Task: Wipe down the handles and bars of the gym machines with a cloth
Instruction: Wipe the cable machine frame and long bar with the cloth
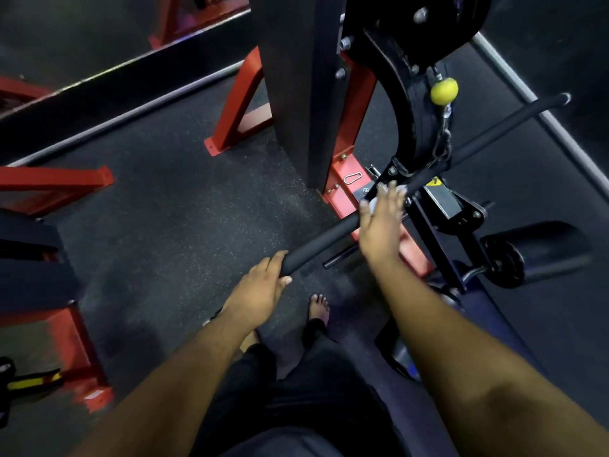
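At cable station: left hand [263,285] grips bar [323,234] end; right hand [382,222] presses cloth [374,204] mid-bar, fingers flat. Wiping underway; next, sweep toward far end.

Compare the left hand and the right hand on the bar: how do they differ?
The left hand grips the bar's near end bare; the right hand sits further up, near the chain link, over a pale cloth. The left hand's fingers curl round the foam; the right hand's fingers look straighter, pressing. Both touch the same bar.
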### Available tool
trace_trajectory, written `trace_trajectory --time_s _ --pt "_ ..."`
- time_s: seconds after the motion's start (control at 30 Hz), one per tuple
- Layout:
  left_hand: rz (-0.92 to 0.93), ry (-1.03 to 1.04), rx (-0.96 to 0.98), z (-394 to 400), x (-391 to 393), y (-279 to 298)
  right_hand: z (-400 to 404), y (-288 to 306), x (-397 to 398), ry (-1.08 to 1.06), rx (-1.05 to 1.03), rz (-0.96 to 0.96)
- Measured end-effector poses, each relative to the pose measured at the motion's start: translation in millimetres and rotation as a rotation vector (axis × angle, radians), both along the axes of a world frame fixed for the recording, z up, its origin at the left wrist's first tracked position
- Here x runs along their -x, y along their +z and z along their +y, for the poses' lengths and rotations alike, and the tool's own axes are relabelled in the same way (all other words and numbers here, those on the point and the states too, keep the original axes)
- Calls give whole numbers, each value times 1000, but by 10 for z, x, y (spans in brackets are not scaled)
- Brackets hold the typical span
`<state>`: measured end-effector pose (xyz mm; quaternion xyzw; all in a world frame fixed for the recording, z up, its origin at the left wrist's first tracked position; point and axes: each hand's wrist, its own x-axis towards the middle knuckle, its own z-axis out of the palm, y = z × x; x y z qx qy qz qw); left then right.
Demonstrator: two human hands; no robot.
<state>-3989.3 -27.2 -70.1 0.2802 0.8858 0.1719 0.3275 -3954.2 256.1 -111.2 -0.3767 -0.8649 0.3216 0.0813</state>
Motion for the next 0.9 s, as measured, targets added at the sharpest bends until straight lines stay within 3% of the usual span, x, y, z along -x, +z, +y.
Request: trace_trajectory --time_s 0.1,0.23,0.43,0.6,0.67,0.77,0.9 --pt "-20 7 16 10 20 -7 -463 -24 -205 125 -2 8" --pt "-40 21 4 9 -4 -18 -52 -65 -204 137 -83 -163" --pt "-15 28 -19 6 -11 17 367 -70 352 -329 216 58" --pt "1 40 -11 8 41 3 -369 -19 439 -495 398 246" --pt "-4 39 -8 -5 69 -3 -582 -25 411 -550 610 358" --pt "-6 35 -10 -18 63 5 -211 18 595 -815 932 523" --pt "7 47 -25 -9 59 21 300 10 650 -1020 1079 629"
